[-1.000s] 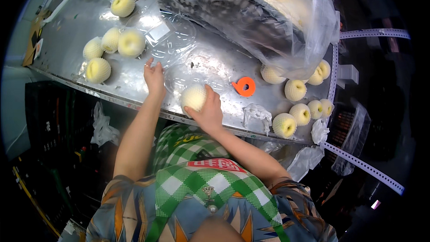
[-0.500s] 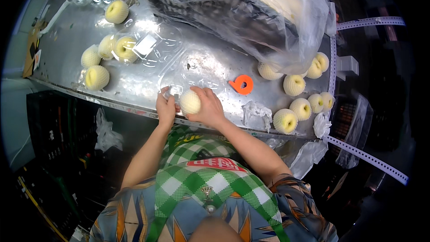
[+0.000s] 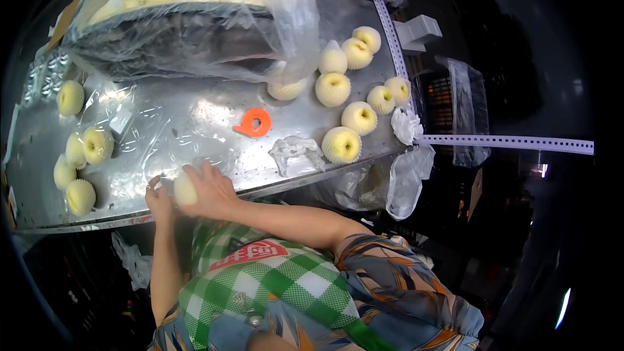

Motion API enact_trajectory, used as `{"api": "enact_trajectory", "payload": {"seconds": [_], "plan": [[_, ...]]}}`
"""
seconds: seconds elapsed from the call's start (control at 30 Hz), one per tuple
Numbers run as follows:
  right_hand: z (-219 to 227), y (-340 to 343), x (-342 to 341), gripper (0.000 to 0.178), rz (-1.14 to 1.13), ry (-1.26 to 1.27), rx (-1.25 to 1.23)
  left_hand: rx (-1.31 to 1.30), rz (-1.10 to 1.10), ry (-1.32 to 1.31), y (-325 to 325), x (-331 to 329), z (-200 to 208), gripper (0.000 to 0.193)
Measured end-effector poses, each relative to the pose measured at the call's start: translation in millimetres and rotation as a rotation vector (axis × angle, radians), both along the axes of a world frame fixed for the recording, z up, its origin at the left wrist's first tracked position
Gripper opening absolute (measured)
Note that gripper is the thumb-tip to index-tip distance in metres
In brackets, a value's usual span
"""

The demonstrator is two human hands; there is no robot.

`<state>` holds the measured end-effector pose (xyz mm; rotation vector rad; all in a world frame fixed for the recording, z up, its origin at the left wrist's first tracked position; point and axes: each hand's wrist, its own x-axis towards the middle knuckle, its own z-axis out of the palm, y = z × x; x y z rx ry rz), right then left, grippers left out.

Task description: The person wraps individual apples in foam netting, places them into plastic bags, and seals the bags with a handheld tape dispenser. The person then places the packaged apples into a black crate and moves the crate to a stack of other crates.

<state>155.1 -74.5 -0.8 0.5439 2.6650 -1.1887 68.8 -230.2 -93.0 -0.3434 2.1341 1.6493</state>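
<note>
At the table's front edge, my right hand (image 3: 213, 194) is closed round a pale yellow fruit (image 3: 185, 190) in a white foam net. Just to its left is my left hand (image 3: 160, 200), its fingers bent together near the fruit; what they pinch is too small and blurred to make out. Thin clear plastic (image 3: 153, 133) spreads over the metal just beyond both hands. Left of them stand several more netted yellow fruits, among them one near the front edge (image 3: 81, 197) and one farther back (image 3: 71, 98).
A crate lined with clear plastic (image 3: 188, 45) and heaped with netted fruit stands at the back. An orange ring-shaped tool (image 3: 254, 123) and crumpled plastic (image 3: 296, 154) lie on the metal table (image 3: 214, 133). Several netted fruits (image 3: 341, 145) stand at the right, near a perforated post (image 3: 507, 143).
My view has swung to the right, so the table and hands appear farther left. My right hand still holds the fruit, with my left hand close beside it.
</note>
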Motion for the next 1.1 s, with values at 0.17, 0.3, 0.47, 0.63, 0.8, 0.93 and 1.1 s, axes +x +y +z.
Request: {"api": "enact_trajectory", "payload": {"seconds": [0.17, 0.3, 0.47, 0.63, 0.8, 0.93, 1.1], "plan": [[6, -2, -14, 0.091, 0.074, -0.105, -0.002, -0.165, -0.095, 0.005, -12, -23, -19, 0.040], [7, 6, -18, 0.091, 0.089, -0.181, -0.078, -0.222, 0.076, 0.147, -11, 1, 7, 0.060], [-57, 12, -16, 0.072, 0.158, -0.019, -0.249, -0.209, -0.353, 0.538, 24, 53, 62, 0.072], [-8, 120, 24, 0.033, -0.209, 0.274, -0.285, -0.380, -0.537, 0.615, 29, 51, 60, 0.090], [-8, 249, 23, 0.047, -0.354, 0.438, 0.513, -0.475, -0.614, 0.665, 32, 49, 65, 0.081], [-28, 281, -5, 0.066, -0.163, 0.231, 0.529, -0.486, -0.616, 0.681, 38, 50, 67, 0.076], [-51, 294, -9, 0.074, -0.139, 0.074, 0.370, -0.474, -0.602, 0.685, 39, 50, 73, 0.076]]}}
